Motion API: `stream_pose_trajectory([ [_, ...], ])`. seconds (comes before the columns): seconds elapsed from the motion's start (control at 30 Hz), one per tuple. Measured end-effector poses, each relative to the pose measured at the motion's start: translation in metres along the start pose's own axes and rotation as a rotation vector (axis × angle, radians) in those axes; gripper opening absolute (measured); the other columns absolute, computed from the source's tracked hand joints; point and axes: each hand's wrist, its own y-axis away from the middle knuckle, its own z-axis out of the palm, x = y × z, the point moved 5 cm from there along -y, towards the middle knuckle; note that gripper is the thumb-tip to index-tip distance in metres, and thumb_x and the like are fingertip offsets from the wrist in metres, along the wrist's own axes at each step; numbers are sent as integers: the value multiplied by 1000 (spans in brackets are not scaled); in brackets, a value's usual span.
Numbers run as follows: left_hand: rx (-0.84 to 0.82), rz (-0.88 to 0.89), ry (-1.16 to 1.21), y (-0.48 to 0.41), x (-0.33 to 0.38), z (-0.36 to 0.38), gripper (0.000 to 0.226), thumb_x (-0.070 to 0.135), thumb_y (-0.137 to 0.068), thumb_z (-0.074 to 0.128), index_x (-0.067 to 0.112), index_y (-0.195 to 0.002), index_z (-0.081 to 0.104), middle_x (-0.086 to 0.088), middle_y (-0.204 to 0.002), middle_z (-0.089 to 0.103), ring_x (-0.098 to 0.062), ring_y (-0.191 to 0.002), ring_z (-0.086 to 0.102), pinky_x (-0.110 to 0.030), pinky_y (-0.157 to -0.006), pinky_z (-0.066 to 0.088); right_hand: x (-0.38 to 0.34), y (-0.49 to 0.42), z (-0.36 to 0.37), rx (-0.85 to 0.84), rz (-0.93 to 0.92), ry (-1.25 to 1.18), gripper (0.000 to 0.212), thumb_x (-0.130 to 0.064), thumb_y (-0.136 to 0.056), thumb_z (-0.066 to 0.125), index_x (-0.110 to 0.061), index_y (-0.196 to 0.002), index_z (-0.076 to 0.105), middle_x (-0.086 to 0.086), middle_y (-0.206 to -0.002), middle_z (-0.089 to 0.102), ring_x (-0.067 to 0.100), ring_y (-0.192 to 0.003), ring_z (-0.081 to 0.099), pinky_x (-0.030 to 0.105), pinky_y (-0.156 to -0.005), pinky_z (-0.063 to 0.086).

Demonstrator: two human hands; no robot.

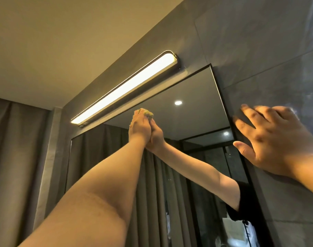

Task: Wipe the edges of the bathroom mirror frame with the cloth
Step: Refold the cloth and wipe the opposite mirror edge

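Yellow-green, bunched and soft, the small wiping cloth [147, 114] sits at the top edge of the thin black mirror frame [220, 97], roughly midway along that upper rail and just below the long lit wall lamp [129, 86]. The left hand [139, 126] reaches up to it on a bare outstretched arm, and its grip is closed around the cloth, fingers curled over the wad and pressing it against the frame's top edge. In the dark rectangular mirror glass [187, 107] inside the frame, the reflection of that hand meets the real one at the knuckles.

The right hand [269, 139] lies to the right of the frame's vertical right rail, flat on the grey stone-look wall tile [259, 50], with its grip apart: fingers spread and straight, holding nothing, fingertips close beside the rail and the thumb over it. The hand looks slightly blurred.

Above the frame, the lamp is a slim dark-edged bar glowing warm white, fixed to the wall and running parallel to the top rail. Left of the frame hang dark grey pleated curtains [15, 148], which also show as a reflection in the glass. A pale beige ceiling [63, 41] spans the area above the lamp.
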Motion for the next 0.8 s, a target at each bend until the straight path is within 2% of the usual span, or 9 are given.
stream_pose_trajectory([
  [0.1,11,-168,-42,8,-46,-11,30,40,-103,32,27,-116,55,-5,-131,57,-30,-114,56,-41,-98,42,0,0,0,10,4,1,71,-55,-85,37,-3,-125,64,29,-136,53,44,-117,51,52,-93,37],
  [0.17,3,-291,-59,24,-78,-18,37,42,-102,31,25,-127,53,-6,-132,57,-30,-116,55,-40,-101,42,1,0,-1,35,4,1,71,-55,-84,38,-3,-124,64,29,-136,53,44,-116,50,51,-93,36],
  [0.27,-2,-398,-25,58,-112,-25,40,43,-102,31,26,-133,50,-7,-134,56,-29,-116,55,-38,-102,42,1,-3,-3,48,9,-4,70,-54,-84,40,-2,-125,64,29,-137,52,44,-116,48,51,-93,35],
  [0.37,7,-339,12,93,-117,-23,36,37,-103,33,25,-133,50,-5,-136,54,-28,-121,53,-42,-105,42,-1,-3,-1,33,7,16,70,-54,-84,41,-3,-127,62,29,-138,50,43,-117,47,50,-94,33],
  [0.5,22,-223,83,134,-100,-17,29,24,-105,34,19,-127,52,7,-121,55,-18,-111,54,-30,-92,41,-1,-2,0,8,12,26,70,-55,-85,40,-3,-128,61,29,-139,49,43,-118,46,49,-94,32],
  [0.57,18,-207,84,144,-97,-14,34,24,-105,34,21,-136,48,4,-136,51,-19,-124,49,-32,-106,37,-1,-2,-1,-2,22,20,71,-54,-85,39,-3,-128,61,29,-139,49,44,-118,46,50,-94,33],
  [0.6,7,-215,83,148,-96,-12,39,24,-105,33,20,-143,43,3,-148,42,-18,-134,40,-27,-112,29,-1,-2,-1,-7,26,20,71,-54,-85,39,-2,-128,60,29,-140,48,44,-118,46,50,-94,32],
  [0.7,-29,-201,91,161,-93,-5,45,23,-106,32,20,-150,34,6,-160,24,-5,-143,21,-9,-106,11,-3,-1,-2,-22,34,9,71,-54,-85,39,-2,-129,60,30,-141,47,45,-119,45,50,-95,32],
  [0.8,-56,-147,71,176,-79,1,49,26,-103,32,22,-152,32,6,-162,17,-3,-147,12,-13,-113,4,-5,1,-3,-37,48,4,70,-53,-86,39,-1,-131,58,30,-141,47,45,-122,44,50,-97,32],
])
